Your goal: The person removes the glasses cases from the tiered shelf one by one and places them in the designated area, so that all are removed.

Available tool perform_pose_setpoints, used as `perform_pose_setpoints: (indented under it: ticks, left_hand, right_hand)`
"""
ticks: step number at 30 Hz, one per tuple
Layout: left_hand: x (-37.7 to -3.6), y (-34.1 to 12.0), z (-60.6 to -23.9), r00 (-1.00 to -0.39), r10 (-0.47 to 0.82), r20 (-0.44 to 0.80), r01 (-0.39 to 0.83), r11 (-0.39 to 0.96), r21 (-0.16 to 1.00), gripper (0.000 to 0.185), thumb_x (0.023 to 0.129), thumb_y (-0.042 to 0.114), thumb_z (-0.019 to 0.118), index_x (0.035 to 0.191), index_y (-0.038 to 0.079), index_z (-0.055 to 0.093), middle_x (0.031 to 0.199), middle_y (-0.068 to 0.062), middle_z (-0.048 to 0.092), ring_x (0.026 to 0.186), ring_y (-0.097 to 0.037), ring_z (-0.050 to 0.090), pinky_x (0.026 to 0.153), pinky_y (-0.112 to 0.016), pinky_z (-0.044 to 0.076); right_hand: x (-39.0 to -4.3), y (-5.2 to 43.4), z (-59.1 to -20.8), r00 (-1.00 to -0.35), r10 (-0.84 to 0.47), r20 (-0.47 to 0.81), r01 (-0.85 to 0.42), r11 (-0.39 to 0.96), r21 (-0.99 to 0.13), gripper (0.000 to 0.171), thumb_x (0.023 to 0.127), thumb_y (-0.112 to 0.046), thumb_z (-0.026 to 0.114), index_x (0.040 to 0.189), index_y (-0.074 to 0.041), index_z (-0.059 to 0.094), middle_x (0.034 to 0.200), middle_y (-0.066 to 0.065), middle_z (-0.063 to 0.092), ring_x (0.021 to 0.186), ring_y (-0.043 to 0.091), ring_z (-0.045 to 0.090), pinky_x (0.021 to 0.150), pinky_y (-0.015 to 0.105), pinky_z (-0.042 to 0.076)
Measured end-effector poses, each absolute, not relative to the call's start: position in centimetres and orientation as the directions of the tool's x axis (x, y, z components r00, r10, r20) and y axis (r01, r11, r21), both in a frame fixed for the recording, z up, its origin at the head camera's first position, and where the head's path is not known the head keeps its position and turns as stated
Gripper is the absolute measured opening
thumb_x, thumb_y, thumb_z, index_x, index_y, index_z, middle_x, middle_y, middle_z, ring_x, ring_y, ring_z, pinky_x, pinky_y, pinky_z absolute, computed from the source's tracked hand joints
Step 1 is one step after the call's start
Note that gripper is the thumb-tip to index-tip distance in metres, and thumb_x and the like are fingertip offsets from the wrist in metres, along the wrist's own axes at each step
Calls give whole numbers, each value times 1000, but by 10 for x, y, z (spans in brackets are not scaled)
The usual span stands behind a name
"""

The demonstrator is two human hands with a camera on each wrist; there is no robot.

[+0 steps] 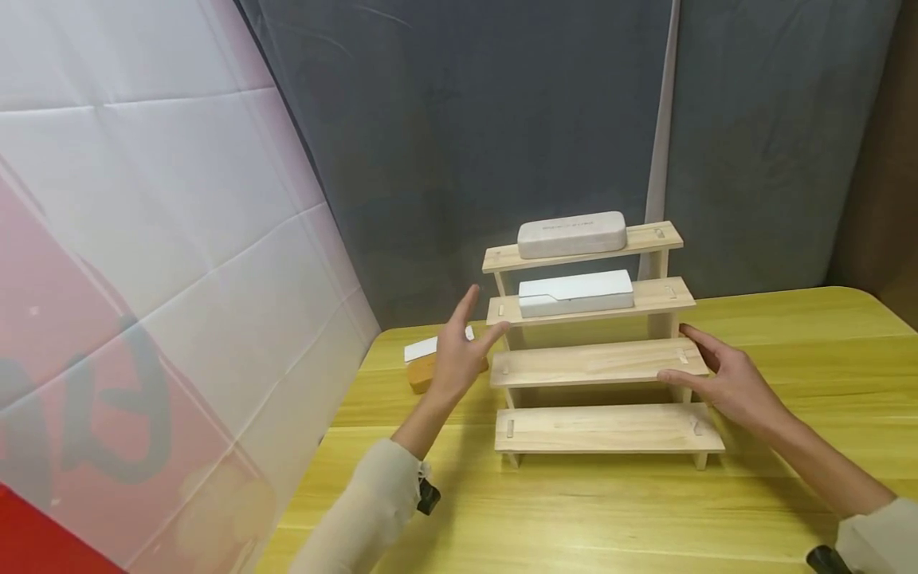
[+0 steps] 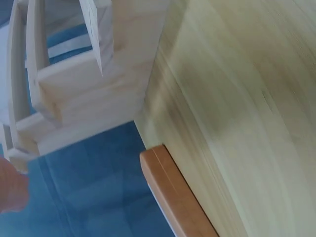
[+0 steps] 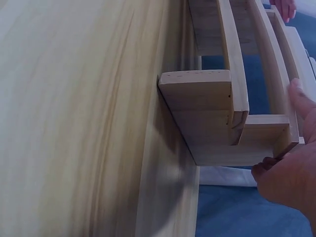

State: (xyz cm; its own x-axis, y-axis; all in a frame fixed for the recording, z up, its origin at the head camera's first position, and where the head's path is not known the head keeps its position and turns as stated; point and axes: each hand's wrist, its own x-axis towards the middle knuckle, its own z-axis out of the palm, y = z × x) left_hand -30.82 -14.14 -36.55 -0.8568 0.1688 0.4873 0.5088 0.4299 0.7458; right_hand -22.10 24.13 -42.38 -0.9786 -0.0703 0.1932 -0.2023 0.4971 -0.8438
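Landmark: the stepped wooden rack (image 1: pixel 595 359), four tiers, standing on the yellow tabletop (image 1: pixel 789 335) in front of a grey curtain (image 1: pixel 466 143).

Left of the rack: a white flat box (image 1: pixel 425 348) lies on a brown block (image 1: pixel 421 373), both on the tabletop near the rack's left end. The brown block's edge also shows in the left wrist view (image 2: pixel 173 192), just below the rack's side frame (image 2: pixel 74 94).

Left hand (image 1: pixel 459 351): at the rack's left end, level with the second tier from the top. Fingers straight and spread, forefinger tip at that tier's left edge; nothing is gripped. Contact looks light, cannot confirm firm pressure.

On the rack: a grey case (image 1: pixel 571 234) lies on the top tier; a white case (image 1: pixel 576 292) lies on the tier below it. The two lower tiers carry nothing.

Right hand (image 1: pixel 724 379): at the rack's right end, level with the third tier from the top. Thumb under the board edge, fingers over it, a loose pinch on the tier's end. The right wrist view confirms it: fingers (image 3: pixel 301 103) on the top of the board end, thumb (image 3: pixel 266 170) below at the side piece (image 3: pixel 207 113).

Judgement: step in hand is bracing the rack from both ends, either to shift or square it on the tabletop. The next move calls for the left hand to close properly on its end, matched to the right, and for level, even movement, since both cases rest loose on the upper tiers and could slide off if tilted.
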Motion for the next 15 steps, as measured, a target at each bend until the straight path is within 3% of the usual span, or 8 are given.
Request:
perform_pose_setpoints:
  ticks: [11,13,15]
  left_hand:
    - [-306,-114,-365,-837,153,525,522,511,683,84,94,37,84,162,9,44,160,-10,52,144,-30,52,120,-45,42]
    - [-306,-111,-363,-843,151,516,513,512,689,84,94,37,84,162,9,44,158,-11,53,140,-31,57,118,-45,44]
    - [-306,-107,-363,-849,153,507,505,518,690,85,94,38,84,163,9,43,157,-12,54,136,-32,61,117,-45,45]
  right_hand:
    - [-223,240,-414,-966,-14,257,-235,455,-859,102,100,-35,77,170,-4,10,173,28,14,153,58,21,117,70,28]
    - [-225,239,-411,-960,13,280,-246,438,-864,103,100,-34,77,170,-6,8,173,26,12,155,55,19,122,60,27]
    - [-227,238,-408,-953,32,302,-260,426,-866,104,100,-33,77,171,-7,5,174,23,11,156,51,18,126,38,26]
